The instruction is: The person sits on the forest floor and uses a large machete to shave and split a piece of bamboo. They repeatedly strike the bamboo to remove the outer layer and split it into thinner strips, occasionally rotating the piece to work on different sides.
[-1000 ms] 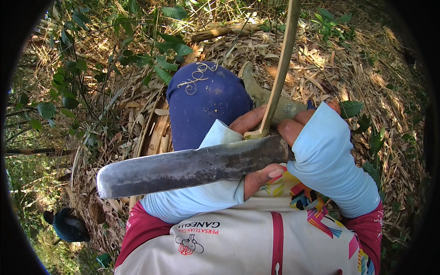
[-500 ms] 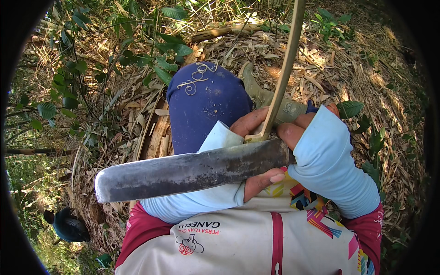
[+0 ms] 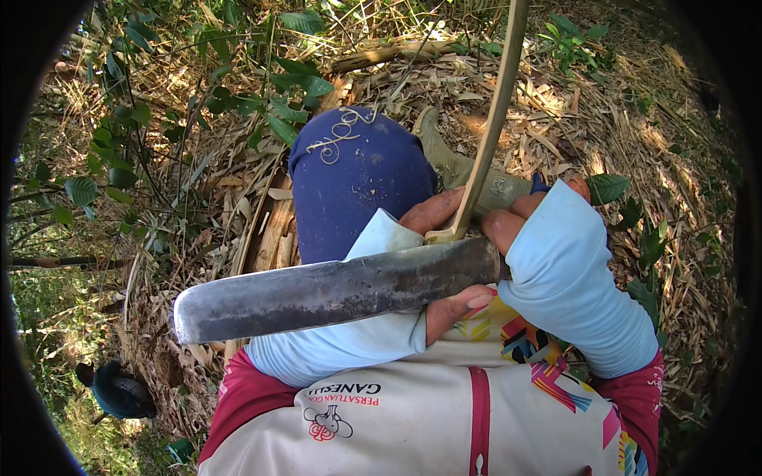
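Observation:
A broad dark machete (image 3: 341,295) lies across my lap, its pale tip pointing left. My right hand (image 3: 512,224) is closed at the handle end, where the sleeve cuff and blade hide most of the grip. From beneath the blade comes my left hand (image 3: 431,213), its fingers closed around the lower part of a long, slightly curved bamboo strip (image 3: 494,111). The left thumb shows below the blade. The strip rises up and away; its lower end meets the blade's upper edge, and anything beyond is hidden.
My bent knee in blue trousers (image 3: 349,186) carries thin curled shavings (image 3: 340,139). Beyond it sits a muddy boot (image 3: 452,163) on dry leaf litter. A split log (image 3: 278,226) lies left of the knee, near leafy stems (image 3: 290,83). A person in dark clothing (image 3: 121,390) is at lower left.
The machete has slid slightly to the right and up, its tip rising a little. My left thumb has shifted slightly with it. The bamboo strip has barely moved.

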